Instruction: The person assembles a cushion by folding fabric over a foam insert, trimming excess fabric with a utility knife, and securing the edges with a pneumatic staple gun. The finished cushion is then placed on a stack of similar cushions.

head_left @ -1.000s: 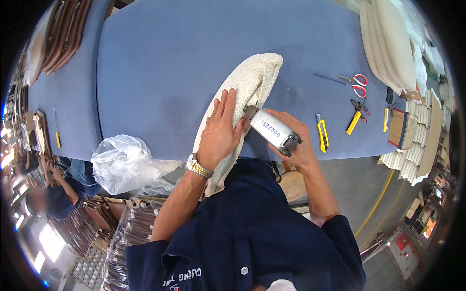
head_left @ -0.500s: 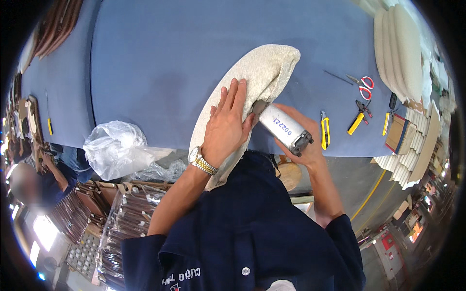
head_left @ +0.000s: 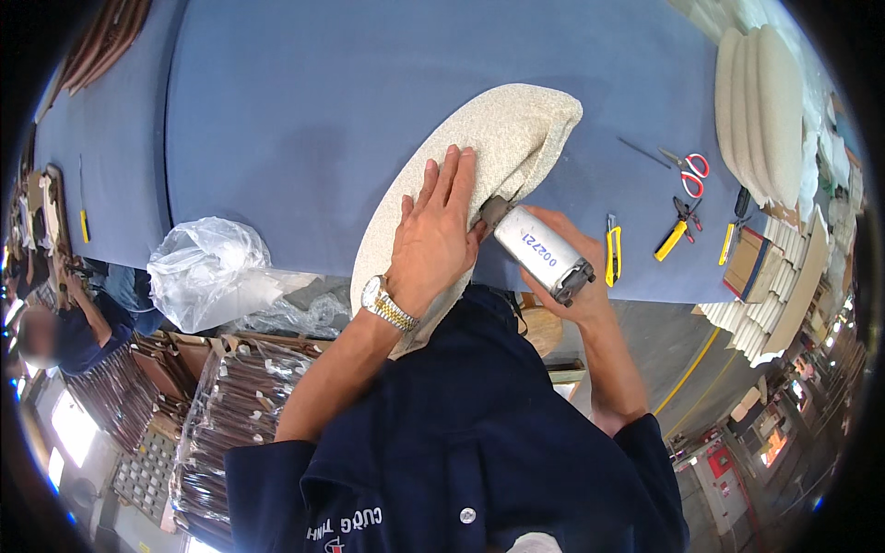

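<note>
A beige fabric-covered cushion panel point(head_left: 502, 124), curved along one side, stands tilted at the front edge of the blue table, against my body. My left hand point(head_left: 438, 226) lies flat on its fabric, fingers stretched out and pressing. In my right hand point(head_left: 581, 276) is a pneumatic staple gun point(head_left: 541, 247) with a pale cylindrical body. Its dark nose meets the panel's folded right edge, close to my left thumb. The grip of the gun and most of my right fingers are hidden behind its body.
On the blue table point(head_left: 304, 111) to the right lie scissors point(head_left: 690, 173), pliers point(head_left: 678, 230) and a yellow utility knife point(head_left: 613, 251). Finished-looking beige panels point(head_left: 761, 111) stack at far right. A clear plastic bag point(head_left: 207, 272) sits at the left front edge. Another person point(head_left: 88, 323) is at far left.
The view has shifted slightly. The staple gun stays at the panel's edge and my left hand keeps its place on the fabric.
</note>
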